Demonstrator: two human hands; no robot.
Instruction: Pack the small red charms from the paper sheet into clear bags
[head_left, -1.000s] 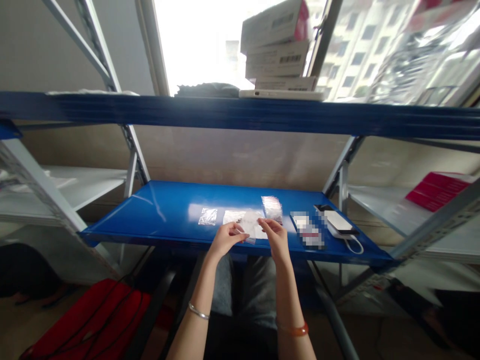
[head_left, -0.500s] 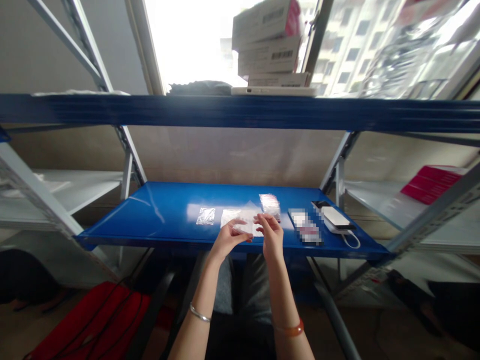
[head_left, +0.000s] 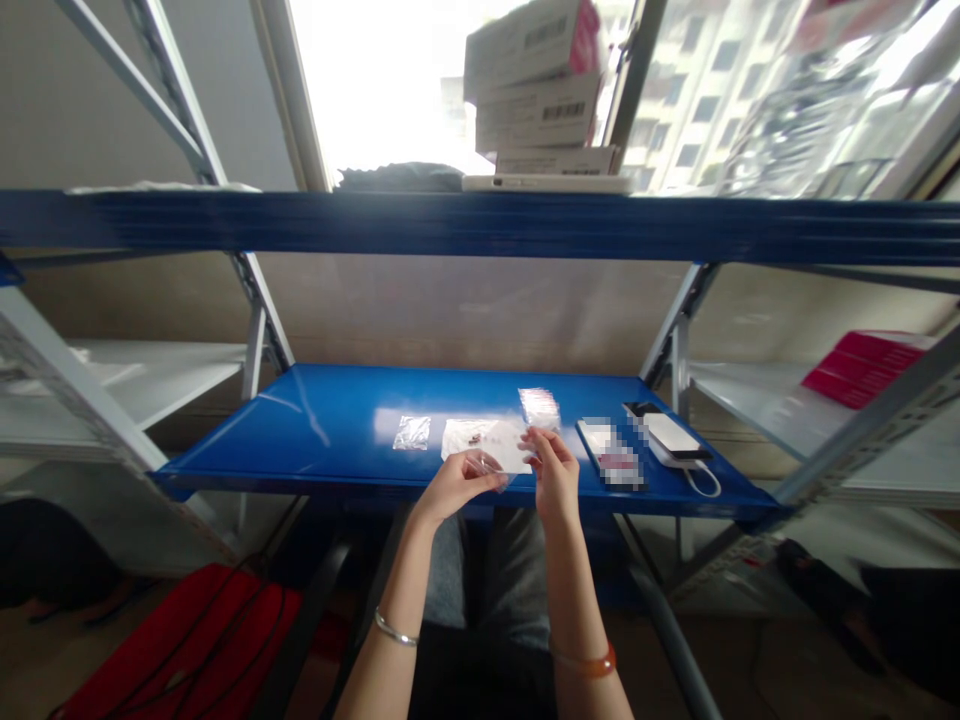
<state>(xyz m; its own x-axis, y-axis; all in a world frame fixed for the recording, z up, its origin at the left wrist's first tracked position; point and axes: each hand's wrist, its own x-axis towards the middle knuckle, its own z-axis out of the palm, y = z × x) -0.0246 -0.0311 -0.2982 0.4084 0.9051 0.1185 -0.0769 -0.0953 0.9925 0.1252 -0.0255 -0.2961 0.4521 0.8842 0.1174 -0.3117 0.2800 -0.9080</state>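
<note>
My left hand (head_left: 456,486) holds a small clear plastic bag (head_left: 489,468) by pinching it at the fingertips, just above the shelf's front edge. My right hand (head_left: 553,468) is curled near the right edge of a white sheet (head_left: 491,445), which lies flat on the blue steel shelf (head_left: 300,420). Whether those fingers pinch anything is too hard to see. Small dark red items (head_left: 474,438) rest on the sheet. A flat clear bag (head_left: 412,432) lies to its left, and a stack of clear bags (head_left: 539,407) lies just beyond my right hand.
To the right on the shelf are pixelated packaging (head_left: 611,453), a white power bank (head_left: 673,436) with a cable, and a black phone (head_left: 640,408). Stacked boxes (head_left: 536,90) stand on the upper blue beam (head_left: 480,228). A red bag (head_left: 187,650) lies on the floor.
My hands have drawn apart. The clear bag, earlier held against the white sheet, is now lower in my left hand, and the sheet lies flat with the small items showing.
</note>
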